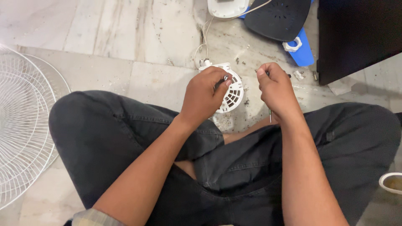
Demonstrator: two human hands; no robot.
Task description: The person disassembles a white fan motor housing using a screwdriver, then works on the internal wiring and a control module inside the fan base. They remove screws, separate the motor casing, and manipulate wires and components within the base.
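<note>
The pale veined marble floor [138,29] is dusty and carries scattered dark specks. A round white wire fan guard [21,125] lies flat at the left edge. A dark rectangular cabinet [356,33] stands at upper right. Near the top edge lie a black perforated plastic cover [278,16] on a blue plastic blade [303,52], and a smooth white plastic housing [226,7] with a white cord [205,37]. A white cup [391,183], its contents brownish, shows at the right edge.

The white slotted plastic motor shell [232,90] rests on the floor between the crossed knees. The left hand [203,98] covers it, fingers curled around a small dark metal part [222,81]. The right hand [276,90] is closed on a thin metal screwdriver [270,116], shaft pointing downward. Small screws [315,75] lie nearby.
</note>
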